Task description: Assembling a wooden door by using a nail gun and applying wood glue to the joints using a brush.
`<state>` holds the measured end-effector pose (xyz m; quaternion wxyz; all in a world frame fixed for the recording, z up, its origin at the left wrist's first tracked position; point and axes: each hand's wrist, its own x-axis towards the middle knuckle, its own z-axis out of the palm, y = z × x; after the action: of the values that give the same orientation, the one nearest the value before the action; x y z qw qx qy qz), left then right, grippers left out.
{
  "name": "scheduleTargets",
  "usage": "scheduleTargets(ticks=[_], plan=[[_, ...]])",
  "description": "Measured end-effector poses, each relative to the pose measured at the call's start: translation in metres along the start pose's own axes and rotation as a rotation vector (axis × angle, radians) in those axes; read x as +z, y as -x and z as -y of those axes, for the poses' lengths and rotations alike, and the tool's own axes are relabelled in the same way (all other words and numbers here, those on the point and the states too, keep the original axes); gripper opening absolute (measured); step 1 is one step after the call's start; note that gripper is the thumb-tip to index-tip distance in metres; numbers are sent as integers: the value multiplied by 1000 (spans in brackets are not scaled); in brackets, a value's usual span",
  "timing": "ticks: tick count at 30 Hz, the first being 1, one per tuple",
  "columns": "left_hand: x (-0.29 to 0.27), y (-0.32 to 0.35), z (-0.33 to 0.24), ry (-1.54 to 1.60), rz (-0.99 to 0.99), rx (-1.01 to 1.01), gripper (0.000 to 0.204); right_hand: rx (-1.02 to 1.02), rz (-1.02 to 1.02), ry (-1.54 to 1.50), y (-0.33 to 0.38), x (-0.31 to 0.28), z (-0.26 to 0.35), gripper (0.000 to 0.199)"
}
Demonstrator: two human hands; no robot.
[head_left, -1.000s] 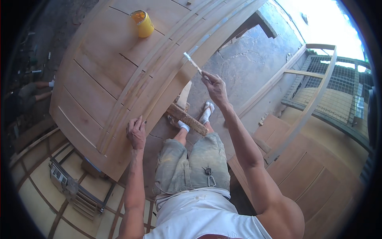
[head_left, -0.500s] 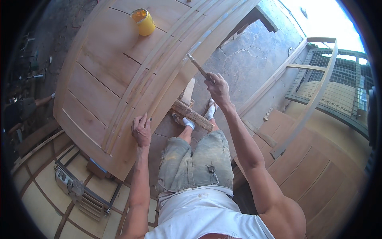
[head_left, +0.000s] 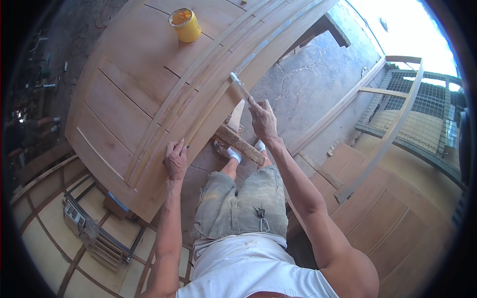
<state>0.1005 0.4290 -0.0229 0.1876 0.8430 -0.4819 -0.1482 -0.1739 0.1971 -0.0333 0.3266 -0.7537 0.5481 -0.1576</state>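
Observation:
My right hand [head_left: 264,119] is closed round the handle of a slim brush [head_left: 241,87]. Its pale, wet-looking tip is over a long strip near the edge of a large wooden door [head_left: 124,94], beside a whitish streak; I cannot tell whether it touches. My left hand [head_left: 176,160] rests on the near margin of the door, its fingers loosely bent and holding nothing that I can see. A yellow tub [head_left: 188,26] with an open top and orange-yellow inside stands on the door's panels.
A rough timber piece [head_left: 241,145] supports lie under the door near my feet. At the right, a curved wooden frame [head_left: 397,129] leans by a wooden panel [head_left: 387,213]. A folded metal ladder-like item [head_left: 94,231] lies lower left. Another person's legs [head_left: 37,131] show far left.
My right hand has moved slightly left and down, and the brush tip has shifted down a little along the strip. My left hand stays on the door. The view has shifted slightly.

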Motion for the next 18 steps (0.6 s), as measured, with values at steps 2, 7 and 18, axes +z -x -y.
scheduleTargets(ticks=[2, 7, 18], plan=[[-1, 0, 0, 40, 49, -53, 35, -43, 9, -59, 12, -10, 3, 41], [1, 2, -1, 19, -5, -4, 35, 91, 31, -209, 4, -33, -1, 34], [4, 4, -2, 8, -69, -2, 36, 41, 243, -165, 13, -31, 1, 36]])
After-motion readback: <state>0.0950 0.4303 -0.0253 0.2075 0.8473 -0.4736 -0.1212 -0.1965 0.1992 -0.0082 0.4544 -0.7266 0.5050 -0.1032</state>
